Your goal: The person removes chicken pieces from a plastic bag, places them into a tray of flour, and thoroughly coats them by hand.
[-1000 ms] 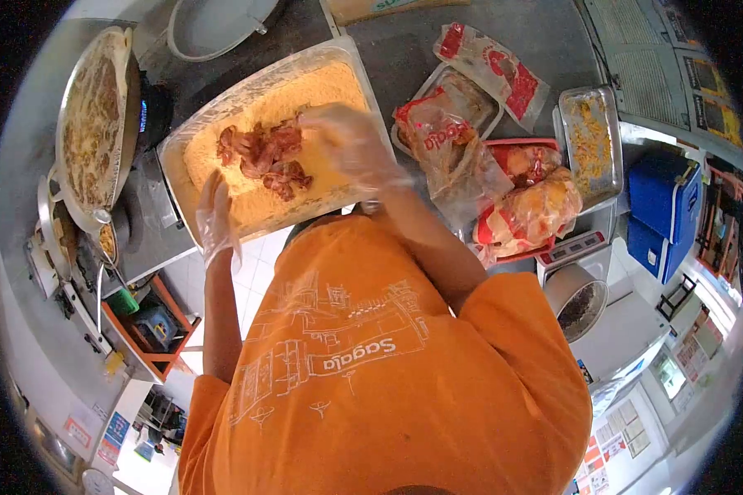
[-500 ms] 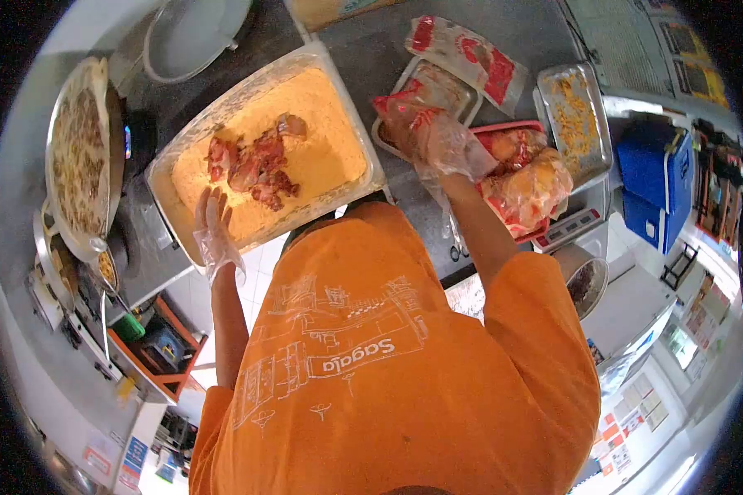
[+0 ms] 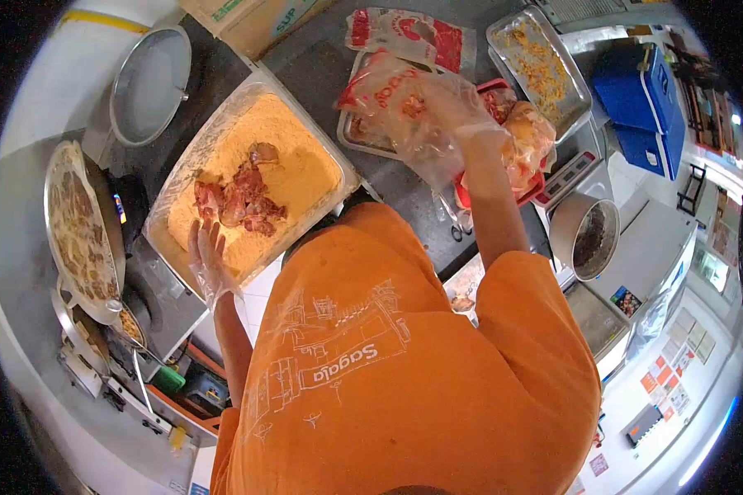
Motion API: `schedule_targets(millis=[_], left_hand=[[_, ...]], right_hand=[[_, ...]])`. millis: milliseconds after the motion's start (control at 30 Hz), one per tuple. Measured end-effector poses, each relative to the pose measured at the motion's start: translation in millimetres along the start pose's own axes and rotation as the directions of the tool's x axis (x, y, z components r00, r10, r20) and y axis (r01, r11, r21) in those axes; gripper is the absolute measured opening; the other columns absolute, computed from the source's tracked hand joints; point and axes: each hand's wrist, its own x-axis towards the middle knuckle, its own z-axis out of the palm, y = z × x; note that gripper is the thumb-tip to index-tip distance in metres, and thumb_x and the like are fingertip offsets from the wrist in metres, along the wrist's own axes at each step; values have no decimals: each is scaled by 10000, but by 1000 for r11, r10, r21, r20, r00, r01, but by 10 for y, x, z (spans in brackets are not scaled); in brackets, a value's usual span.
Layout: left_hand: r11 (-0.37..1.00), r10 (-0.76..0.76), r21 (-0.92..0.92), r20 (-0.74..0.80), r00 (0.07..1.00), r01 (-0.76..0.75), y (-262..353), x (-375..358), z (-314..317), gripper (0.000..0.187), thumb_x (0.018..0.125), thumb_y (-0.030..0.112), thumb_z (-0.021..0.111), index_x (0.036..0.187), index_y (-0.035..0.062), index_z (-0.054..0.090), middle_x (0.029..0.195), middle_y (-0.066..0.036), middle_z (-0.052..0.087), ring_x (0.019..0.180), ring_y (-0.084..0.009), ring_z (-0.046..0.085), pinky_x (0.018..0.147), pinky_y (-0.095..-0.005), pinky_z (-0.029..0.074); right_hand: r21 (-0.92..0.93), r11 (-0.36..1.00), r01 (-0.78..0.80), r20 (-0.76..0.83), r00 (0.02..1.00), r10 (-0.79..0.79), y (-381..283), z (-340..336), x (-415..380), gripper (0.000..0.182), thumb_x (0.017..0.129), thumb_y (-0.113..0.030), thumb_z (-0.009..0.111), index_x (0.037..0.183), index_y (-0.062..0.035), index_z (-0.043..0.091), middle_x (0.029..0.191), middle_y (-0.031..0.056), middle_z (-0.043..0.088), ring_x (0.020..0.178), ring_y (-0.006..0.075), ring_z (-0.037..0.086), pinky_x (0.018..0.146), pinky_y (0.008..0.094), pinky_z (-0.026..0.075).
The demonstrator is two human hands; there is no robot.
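My left hand (image 3: 210, 256), in a clear plastic glove, is at the near left side of a white tub (image 3: 348, 157), fingers apart and holding nothing. Orange-tinted powder (image 3: 293, 140) fills the tub, with raw red meat pieces (image 3: 243, 198) on top, just beyond my fingertips. My right hand (image 3: 462, 115), also gloved, grips a clear plastic bag with red print (image 3: 392, 87); the bag partly hides its fingers. Beneath the bag is a metal tray (image 3: 357, 132). Beside my right wrist, bagged raw meat (image 3: 527, 136) sits in a red tray (image 3: 527, 196).
A large pan of frying food (image 3: 78, 223) stands at the left, near a round sieve (image 3: 150, 87). A cardboard box (image 3: 260, 21) is beyond the tub. To the right are a metal tray of crumbs (image 3: 545, 70), a scale (image 3: 571, 177), a pot (image 3: 586, 239) and scissors (image 3: 461, 231).
The view has shifted and turned. My right hand has moved the printed bag, which now appears more spread out over the metal tray. My left hand stays beside the meat, fingers still apart.
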Motion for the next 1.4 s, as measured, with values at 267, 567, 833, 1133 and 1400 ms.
schedule_targets(millis=[267,567,833,1133,1400], left_hand=[[998,37,41,38,999,-39,193,32,232,664,1057,447,575,1550,38,399,1519,-206,520,1390,-318,536,1134,-442,422],[990,103,94,68,992,-109,400,-90,380,636,1074,415,546,1556,30,391,1495,-204,543,1377,-328,546,1145,-440,430],[997,39,72,-56,998,-35,156,-150,115,622,1072,427,551,1544,46,416,1497,-208,540,1367,-325,556,1140,-443,433],[995,85,59,19,996,-85,280,-160,469,658,1065,473,547,1552,55,399,1506,-213,529,1384,-332,534,1156,-469,403],[991,128,42,58,990,-130,254,-187,384,650,1080,473,513,1562,55,383,1506,-216,527,1385,-331,533,1160,-480,402]], right_hand=[[39,987,157,-28,987,-156,-742,-99,-63,280,871,-278,713,1076,-88,724,1068,129,744,1027,332,701,911,453,547],[335,942,-8,26,1000,-1,-604,66,-11,453,914,-326,681,1269,-44,676,1100,168,741,1072,352,685,968,447,521],[-390,917,-84,44,993,110,2166,-3,-2,497,723,-272,839,1128,-27,689,1147,197,713,1118,364,676,974,467,533],[-430,897,-98,265,936,229,2290,290,347,746,520,-369,938,1103,23,687,1100,210,733,1085,381,698,939,449,565],[-384,910,-153,173,957,234,2916,660,454,469,629,-256,856,1015,-36,703,1066,196,735,1064,384,696,904,469,567]])
